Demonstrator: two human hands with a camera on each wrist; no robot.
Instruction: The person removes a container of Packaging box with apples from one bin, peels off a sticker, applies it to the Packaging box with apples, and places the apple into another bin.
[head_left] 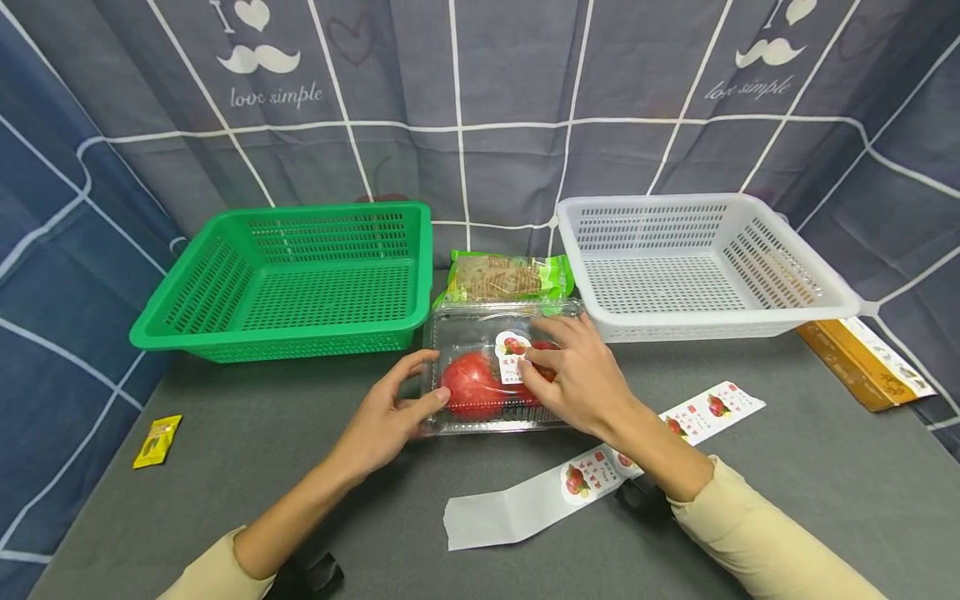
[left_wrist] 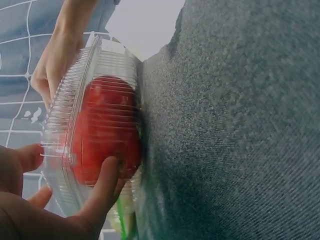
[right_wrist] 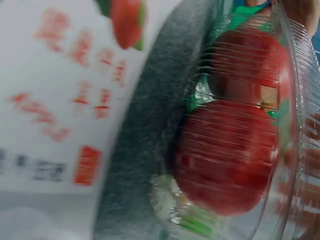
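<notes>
A clear plastic box (head_left: 480,421) with a closed lid holds red tomatoes (head_left: 474,387), whose shapes also show through its ridged wall in the right wrist view. My left hand (head_left: 393,408) grips the box's left end; in the left wrist view one digit presses the side wall while fingertips (left_wrist: 32,156) lie at the lid. On the lid is a white sticker (head_left: 511,371) with a red fruit picture. My right hand (head_left: 581,375) rests over the lid's right part, its thumb and index finger touching the sticker's right edge, other fingers extended on the plastic.
A strip of sticker backing (head_left: 517,508) with more fruit stickers lies under my right forearm. Behind stand a green basket (head_left: 292,342) and a white basket (head_left: 720,325), a green food packet (head_left: 498,279) between them. A yellow sachet (head_left: 157,442) lies left, a brown package (head_left: 862,367) right.
</notes>
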